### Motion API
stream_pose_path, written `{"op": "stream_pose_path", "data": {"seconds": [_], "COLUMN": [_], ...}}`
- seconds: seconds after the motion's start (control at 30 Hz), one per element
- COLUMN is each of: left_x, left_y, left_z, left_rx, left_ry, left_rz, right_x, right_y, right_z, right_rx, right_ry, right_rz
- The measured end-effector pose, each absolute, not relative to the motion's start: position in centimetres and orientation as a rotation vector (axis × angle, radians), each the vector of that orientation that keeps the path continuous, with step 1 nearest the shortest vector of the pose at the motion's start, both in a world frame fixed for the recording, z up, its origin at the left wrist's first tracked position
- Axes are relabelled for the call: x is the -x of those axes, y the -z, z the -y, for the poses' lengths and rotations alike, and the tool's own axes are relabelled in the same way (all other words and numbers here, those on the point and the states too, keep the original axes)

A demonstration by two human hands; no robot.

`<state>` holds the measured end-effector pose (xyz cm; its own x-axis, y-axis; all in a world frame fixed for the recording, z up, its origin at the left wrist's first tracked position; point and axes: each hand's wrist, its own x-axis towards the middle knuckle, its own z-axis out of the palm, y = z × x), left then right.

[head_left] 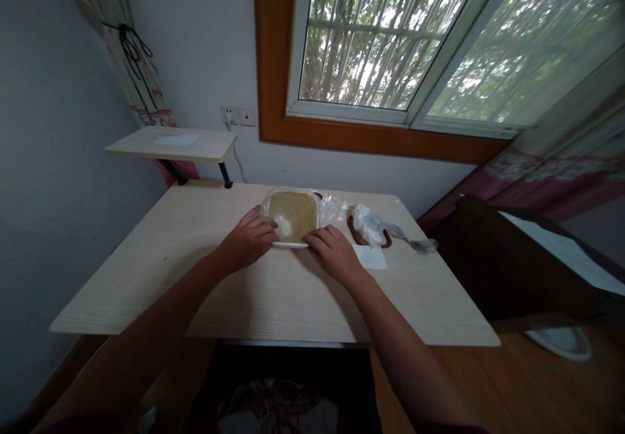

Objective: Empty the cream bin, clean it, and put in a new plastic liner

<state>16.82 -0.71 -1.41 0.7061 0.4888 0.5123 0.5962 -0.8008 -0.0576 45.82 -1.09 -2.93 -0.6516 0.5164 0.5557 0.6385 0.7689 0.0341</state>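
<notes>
A shallow, rounded-corner tray point(293, 216) with a yellowish inside and a pale rim is on the desk in front of me. Clear plastic film seems to lie over it and stick out past its edges. My left hand point(251, 239) grips the tray's left front corner, fingers curled at the rim. At the right front corner, my right hand point(332, 248) pinches the rim or the film there; the frame does not show which. Right of the tray sits a crumpled clear plastic bag point(368, 224) on a brown curved object point(387, 240), partly hidden by the bag.
A white paper point(371, 257) lies beside my right hand on the wooden desk point(293, 304). A raised shelf point(205, 149) with a paper stands at the back left. Behind are a wall socket point(237, 116) and a window; a dark piece of furniture point(512, 258) stands at right.
</notes>
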Motion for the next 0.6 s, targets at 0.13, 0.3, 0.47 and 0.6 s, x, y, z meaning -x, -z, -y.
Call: {"op": "stream_pose_path", "data": {"seconds": [0.13, 0.3, 0.47, 0.6], "left_x": [-16.3, -15.8, -15.3, -16.0], "left_y": [1.6, 1.2, 0.5, 0.5], "left_z": [0.7, 1.3, 2.1, 1.9], "left_rx": [2.729, 2.777, 2.750, 2.397], "left_ry": [0.758, 0.828, 1.167, 1.609], "left_rz": [0.880, 0.887, 0.942, 1.428], "right_x": [-45.8, -45.6, -45.7, -45.7], "right_y": [2.9, 3.1, 3.3, 3.6], "right_z": [0.9, 1.1, 1.3, 1.4], "right_rx": [0.825, 0.781, 0.772, 0.768], "right_ry": [0.337, 0.336, 0.332, 0.332], "right_rz": [2.450, 2.440, 2.438, 2.425]}}
